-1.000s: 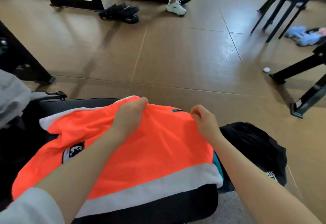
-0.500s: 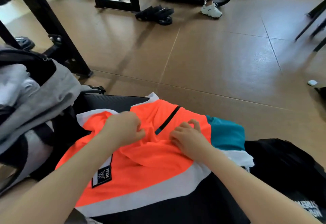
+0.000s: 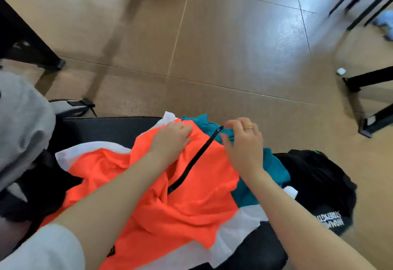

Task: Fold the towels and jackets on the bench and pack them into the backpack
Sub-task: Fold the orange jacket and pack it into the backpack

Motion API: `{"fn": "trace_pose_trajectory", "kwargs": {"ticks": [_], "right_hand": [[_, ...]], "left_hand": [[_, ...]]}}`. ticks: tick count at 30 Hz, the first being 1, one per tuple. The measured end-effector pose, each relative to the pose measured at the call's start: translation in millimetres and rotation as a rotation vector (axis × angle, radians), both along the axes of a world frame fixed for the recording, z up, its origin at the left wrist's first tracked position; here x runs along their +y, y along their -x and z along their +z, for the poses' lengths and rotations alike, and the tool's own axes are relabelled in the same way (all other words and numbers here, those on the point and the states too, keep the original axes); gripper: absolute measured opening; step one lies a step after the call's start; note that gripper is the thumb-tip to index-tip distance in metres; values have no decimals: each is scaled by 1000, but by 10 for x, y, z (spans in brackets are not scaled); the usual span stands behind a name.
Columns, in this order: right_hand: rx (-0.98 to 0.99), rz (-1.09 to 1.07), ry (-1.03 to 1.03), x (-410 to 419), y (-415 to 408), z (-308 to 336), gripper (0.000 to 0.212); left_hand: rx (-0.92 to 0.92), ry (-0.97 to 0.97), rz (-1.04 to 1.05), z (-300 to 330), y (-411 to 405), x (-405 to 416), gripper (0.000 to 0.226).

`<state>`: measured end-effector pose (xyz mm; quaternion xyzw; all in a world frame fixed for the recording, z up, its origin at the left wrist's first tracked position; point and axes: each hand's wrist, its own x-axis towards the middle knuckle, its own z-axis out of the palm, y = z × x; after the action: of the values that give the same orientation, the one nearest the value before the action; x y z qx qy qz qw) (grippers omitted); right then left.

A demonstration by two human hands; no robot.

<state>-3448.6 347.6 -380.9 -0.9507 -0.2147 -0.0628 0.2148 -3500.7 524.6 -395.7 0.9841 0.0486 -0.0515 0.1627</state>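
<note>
Since half a second earlier, both hands had travelled up the orange jacket (image 3: 170,201) to its far edge, and more of its teal panel (image 3: 274,169) and black zipper (image 3: 196,157) had come into sight. The view had tipped downward too, cutting the floor clutter at the top almost out of frame.

The left hand (image 3: 171,142) lay on the orange cloth just left of the zipper, its fingers curled into the fabric and gripping it. The right hand (image 3: 244,144), with a ring on one finger, pinched the teal collar right beside the zipper's top end between thumb and fingers.

The jacket was spread, rumpled, across the black padded bench (image 3: 102,129), its white band (image 3: 240,227) hanging toward the near edge. A black garment (image 3: 319,184) with white lettering lay heaped on the bench's right end, touching the jacket's teal side.

Tan tiled floor (image 3: 223,46) filled the space beyond the bench, with pale grout lines and a bright sheen at the right. Dark frame legs (image 3: 27,42) stood at the left, and black stool legs (image 3: 370,82) at the right, near a small white object (image 3: 341,71) on the floor.

At the left edge sat the grey backpack (image 3: 19,125), blurred, with a black strap and buckle (image 3: 85,103) trailing toward the floor. Whether it was open, or what it held, could not be told.
</note>
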Motion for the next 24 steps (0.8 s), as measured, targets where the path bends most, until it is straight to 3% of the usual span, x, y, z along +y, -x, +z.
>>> {"fn": "trace_pose_trajectory", "kwargs": {"ticks": [3,4,6,8,10,13,15,18,21,24], "right_hand": [[450,-272,319,-97,-289,-86,67],[590,-357,374,-133,-316,-105,71],[630,-395,379,-193,-325,-165,59],[531,-324,186,-209,-291,-172,31],[574,-272,-164,-195,-242,-64,7],[697,-118,-504,-162,-169,351,18],[724,27,-535,-185,-121,705,23],[844,198,-515,-293,-67,1275,12],[1008,293,-467,-504,-23,1808,16],[1185,388,-451,-725,23,2295,14]], "left_hand": [[55,56,75,30,83,22,21],[74,54,94,33,108,35,21],[108,37,103,41,137,53,20],[159,46,147,86,129,45,20],[227,62,221,180,89,17,33],[286,203,331,357,11,20,52],[220,373,344,576,-79,53,64],[152,577,201,1053,-222,59,93],[340,756,25,1598,-296,-41,102],[478,719,-196,2116,-308,-219,98]]}}
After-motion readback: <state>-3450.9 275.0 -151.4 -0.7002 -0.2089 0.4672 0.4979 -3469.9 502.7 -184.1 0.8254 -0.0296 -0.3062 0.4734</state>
